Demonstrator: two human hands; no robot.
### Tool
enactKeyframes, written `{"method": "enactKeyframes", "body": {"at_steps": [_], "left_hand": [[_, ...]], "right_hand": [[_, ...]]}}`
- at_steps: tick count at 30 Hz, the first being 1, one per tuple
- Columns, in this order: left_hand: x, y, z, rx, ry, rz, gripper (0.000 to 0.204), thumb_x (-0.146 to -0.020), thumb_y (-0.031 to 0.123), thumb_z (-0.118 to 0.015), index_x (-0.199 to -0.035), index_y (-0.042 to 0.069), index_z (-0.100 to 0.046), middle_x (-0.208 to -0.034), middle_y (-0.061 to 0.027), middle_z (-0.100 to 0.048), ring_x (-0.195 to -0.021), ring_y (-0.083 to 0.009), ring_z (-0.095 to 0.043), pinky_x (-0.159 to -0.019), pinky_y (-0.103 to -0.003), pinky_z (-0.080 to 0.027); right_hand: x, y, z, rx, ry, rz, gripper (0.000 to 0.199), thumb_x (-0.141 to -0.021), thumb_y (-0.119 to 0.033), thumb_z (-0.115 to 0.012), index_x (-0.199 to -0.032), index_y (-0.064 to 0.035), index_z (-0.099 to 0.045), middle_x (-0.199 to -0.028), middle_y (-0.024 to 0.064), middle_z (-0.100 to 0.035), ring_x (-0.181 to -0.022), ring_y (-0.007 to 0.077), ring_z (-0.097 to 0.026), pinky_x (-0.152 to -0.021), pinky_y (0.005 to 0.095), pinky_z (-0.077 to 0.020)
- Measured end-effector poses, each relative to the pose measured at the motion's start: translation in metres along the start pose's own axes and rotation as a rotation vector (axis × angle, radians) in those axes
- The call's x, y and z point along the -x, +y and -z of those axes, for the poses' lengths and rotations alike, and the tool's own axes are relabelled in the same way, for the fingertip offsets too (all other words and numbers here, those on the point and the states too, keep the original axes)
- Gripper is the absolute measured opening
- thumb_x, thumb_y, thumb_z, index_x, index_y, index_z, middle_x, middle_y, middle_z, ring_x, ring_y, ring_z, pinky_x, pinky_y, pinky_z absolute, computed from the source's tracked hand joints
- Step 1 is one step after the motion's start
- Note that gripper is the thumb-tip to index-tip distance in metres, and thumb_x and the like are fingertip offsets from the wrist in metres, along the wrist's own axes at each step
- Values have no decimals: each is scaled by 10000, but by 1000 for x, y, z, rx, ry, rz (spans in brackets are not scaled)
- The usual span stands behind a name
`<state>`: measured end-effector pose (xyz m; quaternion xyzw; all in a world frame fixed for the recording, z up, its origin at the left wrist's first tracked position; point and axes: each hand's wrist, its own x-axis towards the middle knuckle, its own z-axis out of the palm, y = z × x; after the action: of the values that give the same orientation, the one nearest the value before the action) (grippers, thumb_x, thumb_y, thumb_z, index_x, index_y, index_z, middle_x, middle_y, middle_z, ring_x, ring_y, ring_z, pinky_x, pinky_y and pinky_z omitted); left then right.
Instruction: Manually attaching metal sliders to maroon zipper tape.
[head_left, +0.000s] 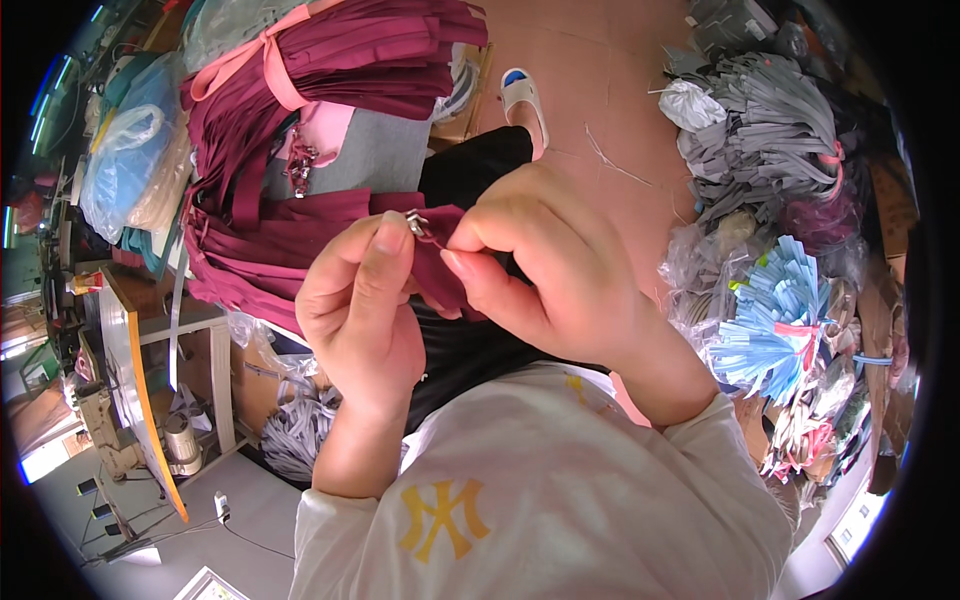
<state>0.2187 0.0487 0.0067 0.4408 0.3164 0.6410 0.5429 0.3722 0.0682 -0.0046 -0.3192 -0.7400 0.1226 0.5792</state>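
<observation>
Between thumb and finger, my left hand (365,300) pinches the end of a maroon fabric strap (440,282), where small silver metal fittings (415,224) show at the fingertips. My right hand (550,265) is closed on the same strap just to the right, thumb and forefinger pressed together close to the metal. The fittings' exact kind is too small to tell. Below and left of my hands, a bunch of maroon straps (270,240) lies spread out. A small cluster of maroon pieces with metal fittings (300,165) rests on grey cloth beyond it.
A thick maroon bundle tied with a pink band (345,60) lies at the far left. Along the right are a grey strap bundle (770,130), a light blue bundle (770,325) and clear plastic bags. A wooden-edged table (130,370) stands at the left.
</observation>
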Motion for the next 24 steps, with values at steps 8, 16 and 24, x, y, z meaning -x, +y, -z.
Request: {"method": "enactKeyframes", "body": {"at_steps": [8, 16, 24], "left_hand": [[2, 3, 4, -136, -54, -44, 176, -990, 72, -534, -967, -68, -638, -868, -138, -659, -573, -127, -582, -522, -223, -466], [-2, 0, 8, -493, -27, -385, 73, -907, -17, -603, -930, -72, -645, -874, -149, -655, -593, -154, -574, -545, -254, -464], [-3, 1, 14, -899, -144, -718, 114, -853, -14, -643, -952, -69, -660, -903, -164, -663, -776, -249, -603, -714, -316, -500]], "right_hand": [[-9, -1, 7, 48, 27, 65, 200, -713, -4, -782, -885, -9, -679, -756, 62, -569, -605, 200, -524, -528, 307, -409], [-14, -4, 7, 12, -72, 74, 131, -713, -8, -738, -805, -30, -648, -726, 57, -576, -591, 217, -522, -514, 311, -397], [-24, -21, 24, -395, -345, -505, 62, -764, -4, -709, -802, -12, -661, -724, 33, -622, -595, 93, -532, -521, 239, -385]]}}
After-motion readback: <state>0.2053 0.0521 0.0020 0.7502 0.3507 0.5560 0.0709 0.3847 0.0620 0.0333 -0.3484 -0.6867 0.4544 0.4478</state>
